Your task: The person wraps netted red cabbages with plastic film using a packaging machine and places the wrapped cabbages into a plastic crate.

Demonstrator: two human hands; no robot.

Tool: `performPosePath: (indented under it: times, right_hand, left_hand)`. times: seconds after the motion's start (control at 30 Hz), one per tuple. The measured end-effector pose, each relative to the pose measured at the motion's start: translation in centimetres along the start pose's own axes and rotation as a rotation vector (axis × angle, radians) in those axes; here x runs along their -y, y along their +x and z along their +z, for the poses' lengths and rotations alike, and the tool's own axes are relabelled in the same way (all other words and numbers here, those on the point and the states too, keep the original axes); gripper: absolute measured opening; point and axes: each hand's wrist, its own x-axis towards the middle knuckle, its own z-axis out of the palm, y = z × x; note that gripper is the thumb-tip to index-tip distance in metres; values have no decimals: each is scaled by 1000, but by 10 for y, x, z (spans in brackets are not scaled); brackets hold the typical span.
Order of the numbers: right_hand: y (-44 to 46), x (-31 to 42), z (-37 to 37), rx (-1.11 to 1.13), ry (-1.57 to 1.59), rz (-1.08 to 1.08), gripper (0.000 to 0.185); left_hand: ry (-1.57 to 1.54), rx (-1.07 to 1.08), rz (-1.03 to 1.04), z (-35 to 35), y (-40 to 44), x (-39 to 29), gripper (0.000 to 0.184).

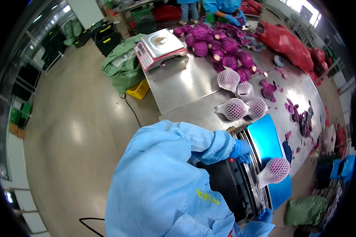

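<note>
Between your hands, the netted cabbage [279, 170] lies across the blue plate [264, 136] of the machine [222, 179], at the end of the tabletop [171, 89] nearest you. Your left hand [243, 151] is near it, fingers bent at the metal strip [258, 196]; your right hand [266, 215], partly hidden, is at the strip's other end. You cannot tell whether either grips. Four other netted cabbages [234, 109] sit beyond your left hand.
</note>
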Motion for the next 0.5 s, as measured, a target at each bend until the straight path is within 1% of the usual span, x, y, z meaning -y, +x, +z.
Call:
performPosePath:
  times: [0.03, 0.07, 0.1, 0.13, 0.17, 0.2, 0.23, 0.27, 0.3, 0.37, 0.43, 0.47, 0.5]
  right_hand:
    - [-4, -4, -4, 37, -25, -42, 22]
    - [4, -9, -14, 7, 83, 52, 25]
    - [-2, -6, -4, -33, 205, 139, 29]
    - [-10, -4, 1, -109, 338, 216, 30]
    - [-33, 0, 26, 110, 368, 132, 29]
    - [-36, -1, 22, 51, 289, 124, 27]
    - [-39, -2, 18, -9, 208, 119, 25]
    - [-55, 5, 31, -36, 227, 131, 27]
    - [-66, 11, 42, -51, 242, 144, 29]
    - [-97, 24, 66, -190, 314, 55, 26]
    - [-127, 43, 88, -255, 325, -24, 22]
    - [-134, 49, 89, -279, 300, -98, 18]
    - [-144, 60, 96, -359, 272, -162, 18]
  left_hand:
    - [8, 94, -9, -6, 9, 4, 19]
    - [148, 5, 81, 4, -17, -2, 17]
    - [587, 53, 359, 4, -33, 1, 16]
    - [57, -122, -6, 15, -36, -7, 15]
    - [168, 59, 174, -5, -24, 10, 15]
    - [86, -28, 99, 6, -45, 0, 16]
    - [138, -152, 46, 15, -57, -8, 16]
    - [133, -27, -35, 9, -64, -15, 16]
    - [179, -101, 8, 19, -74, -20, 19]
    - [239, -125, 45, 32, -91, -31, 20]
    - [220, -40, 107, 31, -104, -44, 20]
    - [251, -52, 169, 35, -111, -56, 19]
    - [280, -69, 234, 40, -113, -64, 18]
